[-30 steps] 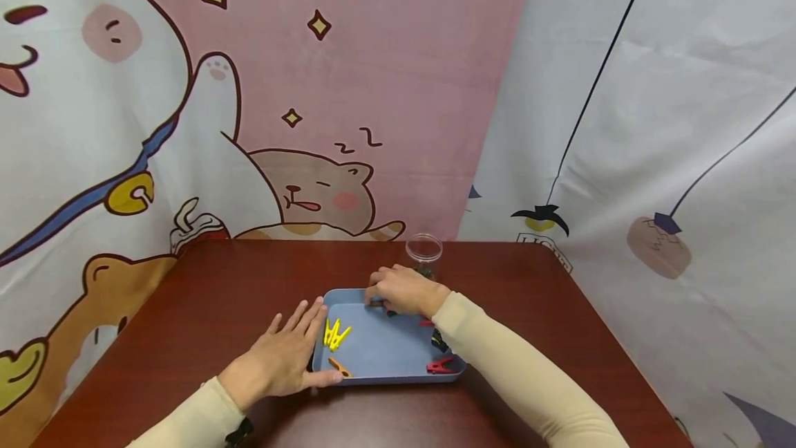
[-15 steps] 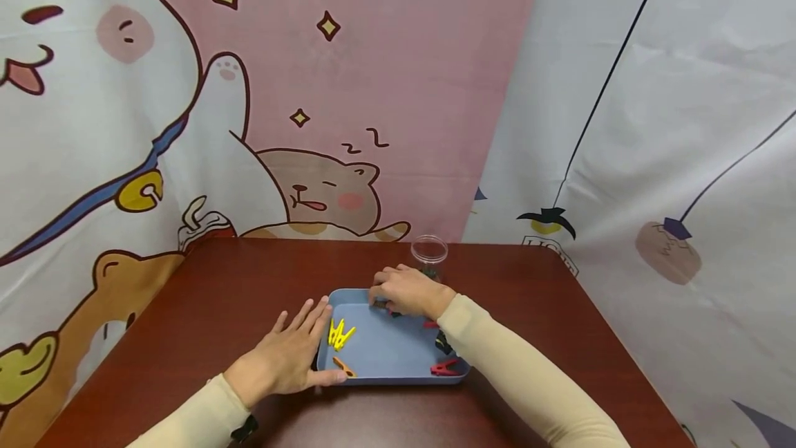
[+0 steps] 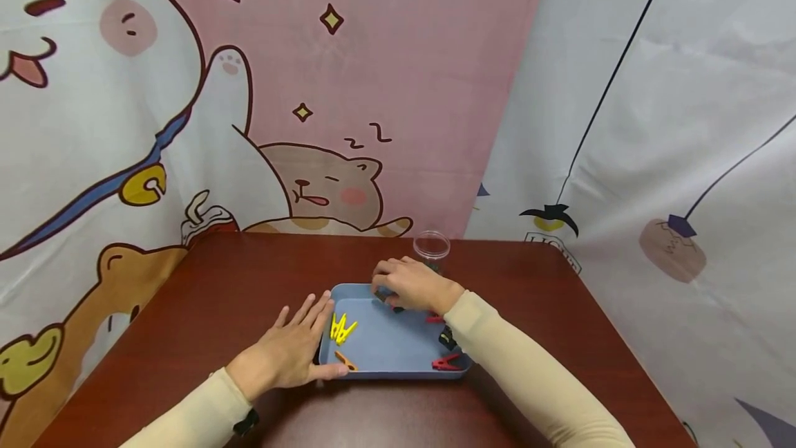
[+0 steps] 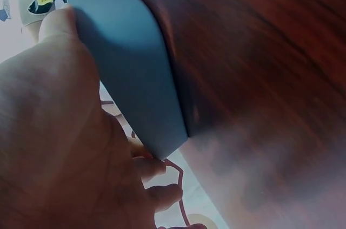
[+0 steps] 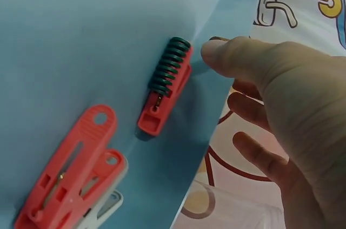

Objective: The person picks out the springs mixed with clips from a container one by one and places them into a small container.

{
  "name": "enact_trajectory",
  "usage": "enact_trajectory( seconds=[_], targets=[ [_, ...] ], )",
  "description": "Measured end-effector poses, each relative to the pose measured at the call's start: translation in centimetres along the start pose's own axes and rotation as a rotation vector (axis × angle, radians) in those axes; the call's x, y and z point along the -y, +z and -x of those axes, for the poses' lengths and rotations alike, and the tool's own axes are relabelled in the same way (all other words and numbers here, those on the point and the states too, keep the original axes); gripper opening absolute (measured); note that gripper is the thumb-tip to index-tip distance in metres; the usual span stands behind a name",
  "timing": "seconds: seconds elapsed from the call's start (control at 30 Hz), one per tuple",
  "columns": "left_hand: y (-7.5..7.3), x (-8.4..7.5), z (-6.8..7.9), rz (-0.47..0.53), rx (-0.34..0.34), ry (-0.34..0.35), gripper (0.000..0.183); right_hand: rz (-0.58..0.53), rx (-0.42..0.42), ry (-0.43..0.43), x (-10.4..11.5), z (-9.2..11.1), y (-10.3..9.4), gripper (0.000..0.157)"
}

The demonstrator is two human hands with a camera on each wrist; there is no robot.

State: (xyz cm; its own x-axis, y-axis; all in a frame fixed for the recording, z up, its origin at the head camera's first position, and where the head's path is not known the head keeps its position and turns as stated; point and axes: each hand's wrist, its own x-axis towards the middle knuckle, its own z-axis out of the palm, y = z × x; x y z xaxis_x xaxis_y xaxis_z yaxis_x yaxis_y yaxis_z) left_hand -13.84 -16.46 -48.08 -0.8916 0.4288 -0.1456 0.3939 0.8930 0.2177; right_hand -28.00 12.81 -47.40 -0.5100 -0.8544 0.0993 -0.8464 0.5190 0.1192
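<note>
My left hand (image 3: pixel 286 351) lies with straight, spread fingers along the left side of a blue tray (image 3: pixel 388 355), its thumb over the front rim. At the tray's back side, my right hand (image 3: pixel 413 285) pinches a small dark piece (image 3: pixel 381 296). Most of that piece is hidden by the fingers, so I cannot tell its kind. Below the right thumb, in the right wrist view, lies a red clothespin part with a dark green coil spring (image 5: pixel 170 66) on it. Beside it are a red clothespin (image 5: pixel 73 167) and a white clip (image 5: pixel 102 210).
Yellow clothespins (image 3: pixel 342 329) and an orange clothespin (image 3: pixel 346 361) lie at the tray's left. A red clothespin (image 3: pixel 446 362) and a black object (image 3: pixel 446 337) lie at its right. A clear jar (image 3: pixel 431 246) with dark green pieces stands behind the right hand.
The right hand's fingers have lifted slightly from the tray's back edge with the small dark piece. The left hand keeps its place on the tray. The head view has shifted a little.
</note>
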Motion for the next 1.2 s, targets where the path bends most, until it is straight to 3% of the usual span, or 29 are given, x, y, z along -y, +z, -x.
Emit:
enact_trajectory(
  seconds=[0.5, 1.2],
  targets=[
    [0.3, 0.2, 0.0, 0.000, -0.022, 0.004, 0.132, -0.104, -0.115, 0.047, -0.4, 1.2, -1.8, 0.035],
    [0.3, 0.2, 0.1, 0.016, -0.025, 0.011, 0.132, -0.085, -0.292, 0.133, -2.9, 2.8, -4.2, 0.031]
  ],
)
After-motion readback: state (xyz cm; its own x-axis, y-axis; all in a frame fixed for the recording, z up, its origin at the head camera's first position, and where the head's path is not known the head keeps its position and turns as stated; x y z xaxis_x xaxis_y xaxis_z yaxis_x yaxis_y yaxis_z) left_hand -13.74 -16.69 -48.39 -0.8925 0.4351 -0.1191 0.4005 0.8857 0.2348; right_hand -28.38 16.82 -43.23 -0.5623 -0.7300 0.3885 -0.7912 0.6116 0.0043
